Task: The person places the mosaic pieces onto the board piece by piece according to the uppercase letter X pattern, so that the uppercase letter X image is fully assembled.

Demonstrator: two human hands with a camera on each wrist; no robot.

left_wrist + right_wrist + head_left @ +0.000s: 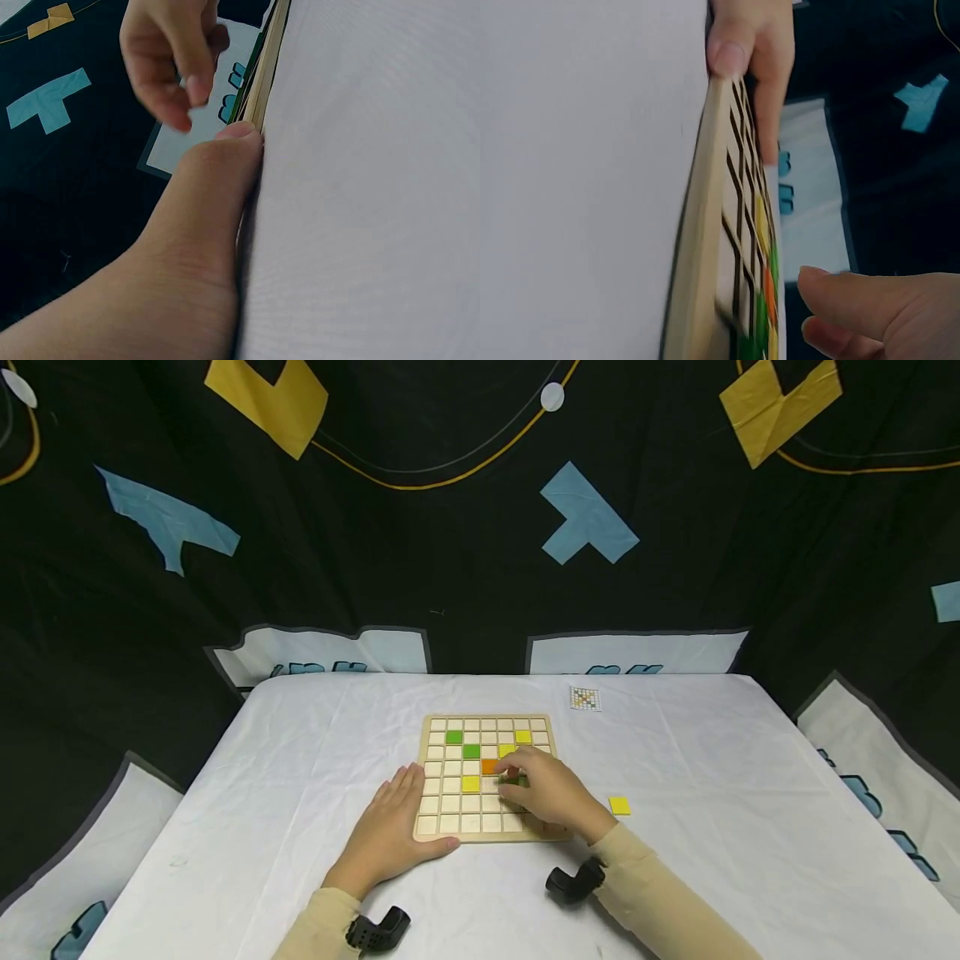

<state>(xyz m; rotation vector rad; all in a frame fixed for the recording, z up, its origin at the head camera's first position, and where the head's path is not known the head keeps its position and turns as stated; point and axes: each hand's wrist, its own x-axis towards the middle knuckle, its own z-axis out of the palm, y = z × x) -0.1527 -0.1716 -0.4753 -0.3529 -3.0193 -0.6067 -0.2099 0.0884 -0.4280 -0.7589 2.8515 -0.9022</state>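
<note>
A square wooden grid board (491,838) lies on the table. My left hand (386,831) rests along its left side with fingers straight, the thumb at the front edge. Over the board's right part hovers my right hand (547,787), fingers loosely bent; the right wrist view shows its thumb (847,296) and no tile in its grasp. Several colored tiles sit in the grid: a green tile (453,737), a yellow tile (470,784) and an orange tile (489,766) among them. Beneath the right fingers another green tile (761,315) is partly hidden in the head view.
A loose yellow tile (619,806) lies on the white tablecloth (720,827) right of the board. Behind the board to the right is a small card (585,698) printed with a colored grid. A dark curtain (450,568) hangs beyond the table's far edge.
</note>
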